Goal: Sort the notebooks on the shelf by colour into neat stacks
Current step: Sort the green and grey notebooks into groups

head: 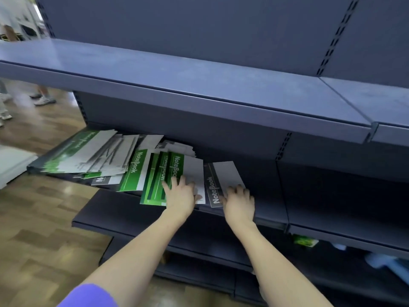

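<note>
Green and grey notebooks lie scattered along a dark shelf (267,214) at mid-frame, left of centre. At the far left, a loose heap (88,154) of them fans out, blurred, green bands at its left edge and pale covers overlapping toward the right. Just right of the heap lies a green notebook (132,171) with "NoteBook" printed up its band, and a small grey one (104,180) peeks from under the heap's lower edge.

Near the centre, several green notebooks (156,185) overlap like a fan, their lower corners hanging past the shelf's front edge. The left hand (180,193) rests on top of them with fingers spread and mostly straight, palm down, pressing on the green and white covers. Just beside it, to the right, a grey notebook (218,185) lies on its own, tilted slightly. The right hand (239,199) lies on its lower end, fingers loosely bent over the white part of the cover; whether the thumb is under the edge cannot be told.

Above, a broad blue-grey shelf (199,85) crosses the frame. A purple sleeve (88,295) shows at the bottom left, wooden floor (44,229) fills the left side, and someone's shoes (44,100) stand at the upper left.
</note>
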The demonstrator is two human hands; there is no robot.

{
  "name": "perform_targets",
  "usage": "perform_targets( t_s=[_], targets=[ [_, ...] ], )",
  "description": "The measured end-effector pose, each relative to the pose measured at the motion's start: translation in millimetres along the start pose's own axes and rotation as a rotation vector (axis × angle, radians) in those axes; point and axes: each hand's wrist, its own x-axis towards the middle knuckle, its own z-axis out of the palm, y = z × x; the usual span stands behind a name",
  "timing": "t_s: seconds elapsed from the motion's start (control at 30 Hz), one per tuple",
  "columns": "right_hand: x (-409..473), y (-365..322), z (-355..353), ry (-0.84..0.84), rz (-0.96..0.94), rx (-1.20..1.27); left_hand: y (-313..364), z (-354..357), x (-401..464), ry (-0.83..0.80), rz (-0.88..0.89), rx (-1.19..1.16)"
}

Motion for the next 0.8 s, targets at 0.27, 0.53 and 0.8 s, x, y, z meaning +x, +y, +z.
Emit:
perform_targets(
  t_s=[0.27, 0.53, 0.8],
  targets=[
    [-4.5, 4.3, -6.7, -0.12, 0.194, 0.038, -2.5, 3.7, -8.6, 0.043, -0.158, -0.187],
    [-3.9, 11.5, -20.7, -0.182, 0.318, 0.028, 6.8, -10.5, -6.3, 0.004, -0.298, -0.214],
    [-5.2, 19.1, -38.0, -0.309, 0.57, 0.228, 4.2, -18.2, 3.3, 0.016, -0.374, -0.377]
  ],
)
